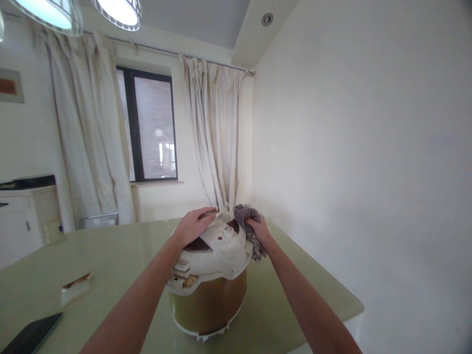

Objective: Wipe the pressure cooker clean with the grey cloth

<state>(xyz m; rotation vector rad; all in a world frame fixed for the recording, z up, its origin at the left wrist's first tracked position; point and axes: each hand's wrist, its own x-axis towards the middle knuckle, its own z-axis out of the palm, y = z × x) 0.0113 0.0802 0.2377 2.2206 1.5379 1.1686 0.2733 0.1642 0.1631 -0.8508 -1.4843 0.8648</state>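
At seven o'clock the left hand (192, 227) partly hides a white lid (225, 250); at eight, a dark slab (32, 334) is cropped.

The person's left hand (193, 227) and right hand (261, 233) were bare, and so were the slim wrists. The left forearm (136, 290) and right forearm (300, 295) were uncovered too, smooth in outline, and looked broader towards the elbows. Fingernails were too small to make out.
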